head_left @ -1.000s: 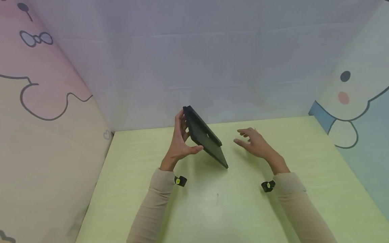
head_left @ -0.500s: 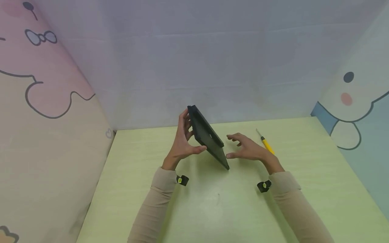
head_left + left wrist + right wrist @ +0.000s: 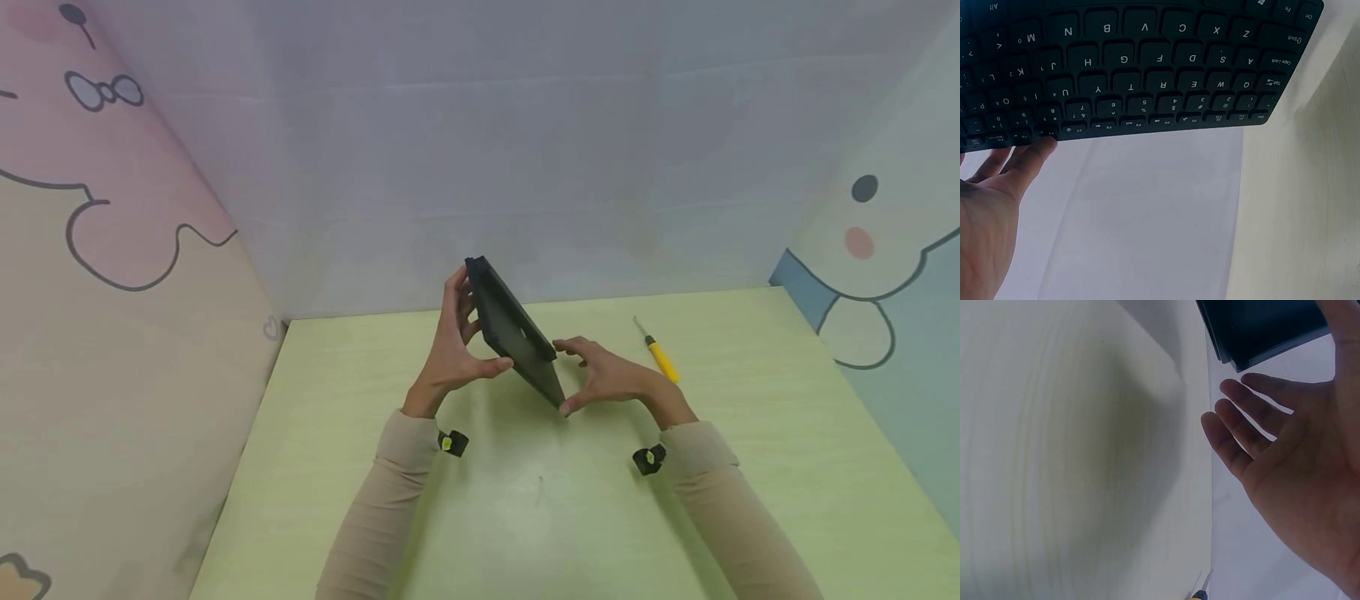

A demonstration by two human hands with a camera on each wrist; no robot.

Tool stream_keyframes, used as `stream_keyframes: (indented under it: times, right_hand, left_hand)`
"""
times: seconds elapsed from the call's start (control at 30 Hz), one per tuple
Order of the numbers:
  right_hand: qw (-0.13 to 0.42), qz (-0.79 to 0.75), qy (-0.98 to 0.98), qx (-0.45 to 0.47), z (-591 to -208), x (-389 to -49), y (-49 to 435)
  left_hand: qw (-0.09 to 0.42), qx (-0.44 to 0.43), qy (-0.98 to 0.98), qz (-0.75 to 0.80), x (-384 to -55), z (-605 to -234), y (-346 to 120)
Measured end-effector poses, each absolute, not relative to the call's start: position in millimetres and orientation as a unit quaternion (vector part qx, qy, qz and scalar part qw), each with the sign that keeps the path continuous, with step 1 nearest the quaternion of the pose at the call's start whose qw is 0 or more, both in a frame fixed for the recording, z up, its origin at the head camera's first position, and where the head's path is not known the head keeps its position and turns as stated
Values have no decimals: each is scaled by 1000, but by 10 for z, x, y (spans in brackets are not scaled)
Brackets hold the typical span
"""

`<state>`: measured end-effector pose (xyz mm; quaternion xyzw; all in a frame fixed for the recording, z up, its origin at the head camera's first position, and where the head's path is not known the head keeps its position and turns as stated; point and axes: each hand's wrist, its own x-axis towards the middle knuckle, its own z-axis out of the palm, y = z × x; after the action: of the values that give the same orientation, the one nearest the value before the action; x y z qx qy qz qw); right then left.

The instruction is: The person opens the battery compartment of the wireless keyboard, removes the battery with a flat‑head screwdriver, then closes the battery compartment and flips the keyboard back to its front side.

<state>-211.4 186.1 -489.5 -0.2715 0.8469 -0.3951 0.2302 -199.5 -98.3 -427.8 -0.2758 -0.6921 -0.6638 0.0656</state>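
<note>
Keyboard [image 3: 517, 350] slants above the pale table [image 3: 300, 417], ridged face to the head camera, keys showing in the left wrist view; can't tell whether its low end touches down. Left hand [image 3: 455, 354] grips it, thumb at the near edge, a fingertip at the function-row edge. Right hand [image 3: 611, 375] is at the other end, fingers fairly straight and a bit spread, thumb by the low corner (contact unclear), no pinch visible. Step in hand, my read: left supports while right gets set to take the free end. Next move probably calls for curling right fingers and thumb round that end. Screwdriver [image 3: 662, 360] lies just beside the right hand, untouched.
</note>
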Motion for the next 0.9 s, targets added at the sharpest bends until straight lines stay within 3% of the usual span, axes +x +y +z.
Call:
stream_keyframes:
  times: [0.37, 0.6, 0.9]
  right_hand:
    - [241, -400, 838, -281, -4913, -2082, 1835]
    - [225, -413, 841, -268, -4941, -2085, 1866]
    - [192, -401, 859, -254, -4974, -2112, 1963]
  left_hand:
    - [63, -278, -676, -680, -1974, -4244, -966]
    - [61, -273, -681, -676, -1982, -4245, -1036]
    - [94, -272, -719, -633, -2044, -4197, -1229]
